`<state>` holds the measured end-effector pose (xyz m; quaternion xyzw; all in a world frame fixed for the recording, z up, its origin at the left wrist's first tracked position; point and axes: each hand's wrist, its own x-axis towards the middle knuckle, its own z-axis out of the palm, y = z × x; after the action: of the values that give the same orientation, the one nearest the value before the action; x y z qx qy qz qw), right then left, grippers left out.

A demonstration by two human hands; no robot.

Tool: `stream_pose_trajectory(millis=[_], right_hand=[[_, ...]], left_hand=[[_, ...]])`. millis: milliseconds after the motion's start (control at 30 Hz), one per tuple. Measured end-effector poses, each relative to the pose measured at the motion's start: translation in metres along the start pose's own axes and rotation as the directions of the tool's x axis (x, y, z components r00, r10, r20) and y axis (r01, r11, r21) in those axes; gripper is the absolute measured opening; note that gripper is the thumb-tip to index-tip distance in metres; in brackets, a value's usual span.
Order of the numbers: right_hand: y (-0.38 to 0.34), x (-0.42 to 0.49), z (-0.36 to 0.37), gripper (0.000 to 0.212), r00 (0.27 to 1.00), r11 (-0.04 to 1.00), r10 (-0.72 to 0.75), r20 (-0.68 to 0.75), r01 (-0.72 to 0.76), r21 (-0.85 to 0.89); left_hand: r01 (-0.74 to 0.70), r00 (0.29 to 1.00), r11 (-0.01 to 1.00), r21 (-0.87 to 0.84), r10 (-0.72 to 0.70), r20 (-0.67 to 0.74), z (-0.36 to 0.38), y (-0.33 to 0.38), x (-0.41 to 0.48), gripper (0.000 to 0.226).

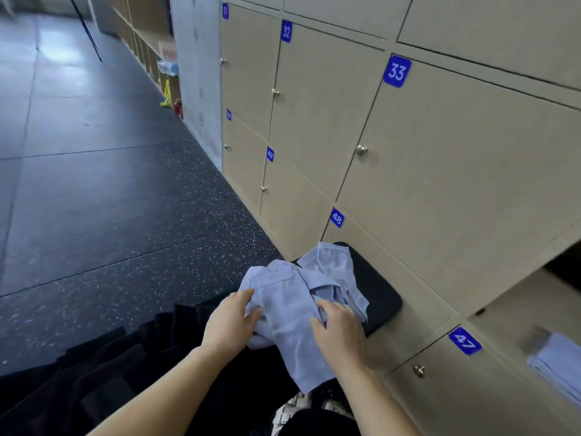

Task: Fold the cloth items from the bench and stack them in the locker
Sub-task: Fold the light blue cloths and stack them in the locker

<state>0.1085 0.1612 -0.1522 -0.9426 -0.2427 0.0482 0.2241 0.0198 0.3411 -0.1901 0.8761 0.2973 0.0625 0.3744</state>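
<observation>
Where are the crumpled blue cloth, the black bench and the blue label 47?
crumpled blue cloth (290, 305): head view, its flat middle panel.
black bench (382, 284): head view, bare part right of the cloth.
blue label 47 (464, 340): head view, its middle.

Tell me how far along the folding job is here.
Done: folded pale-blue cloths lie stacked in the open locker. In hand: the left hand and right hand grip a crumpled blue cloth on the black bench. Left: fold it and add it to the stack.

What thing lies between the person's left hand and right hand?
In the head view, the crumpled light-blue cloth lies between the left hand and the right hand; both hands hold it.
</observation>
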Motion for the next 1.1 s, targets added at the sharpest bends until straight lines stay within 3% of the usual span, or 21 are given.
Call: stream_pose_trajectory(millis=[167,267,367,600,733,800,933,1100], right_hand=[[-0.001,0.049,0.026,0.027,0.999,0.997,-0.044,-0.032,0.042,-0.064],[0.004,0.072,0.046,0.011,0.991,0.993,-0.087,-0.098,0.078,-0.092],[0.009,0.086,0.062,0.01,0.993,0.993,-0.058,-0.102,0.047,-0.107],[0.015,0.094,0.079,0.016,0.994,0.998,-0.014,-0.107,0.008,-0.056],[0.01,0.088,0.066,0.003,0.985,0.992,0.025,-0.173,-0.003,0.122],[0.005,0.082,0.052,0.015,0.977,0.979,0.042,-0.208,0.002,0.204],[-0.006,0.063,0.009,0.004,0.966,0.927,0.1,-0.239,-0.003,0.374],[-0.021,0.034,-0.057,0.014,0.942,0.863,0.135,-0.308,0.041,0.504]], left_hand=[[0.128,0.991,0.987,-0.1,-0.13,-0.013,0.027,-0.004,0.034,0.049],[0.184,0.982,0.973,-0.14,-0.189,-0.027,0.039,-0.007,0.048,0.035],[0.209,0.972,0.957,-0.201,-0.226,-0.067,0.049,-0.009,0.058,0.022],[0.239,0.957,0.918,-0.315,-0.277,-0.081,0.056,-0.011,0.064,0.023],[0.176,0.962,0.924,-0.341,-0.234,-0.138,0.046,-0.004,0.06,0.012],[0.124,0.967,0.919,-0.375,-0.196,-0.161,0.035,0.005,0.055,0.016],[-0.01,0.972,0.915,-0.404,-0.087,-0.22,0.007,0.027,0.043,0.023],[-0.193,0.957,0.888,-0.417,0.077,-0.279,-0.035,0.076,0.025,0.017]])
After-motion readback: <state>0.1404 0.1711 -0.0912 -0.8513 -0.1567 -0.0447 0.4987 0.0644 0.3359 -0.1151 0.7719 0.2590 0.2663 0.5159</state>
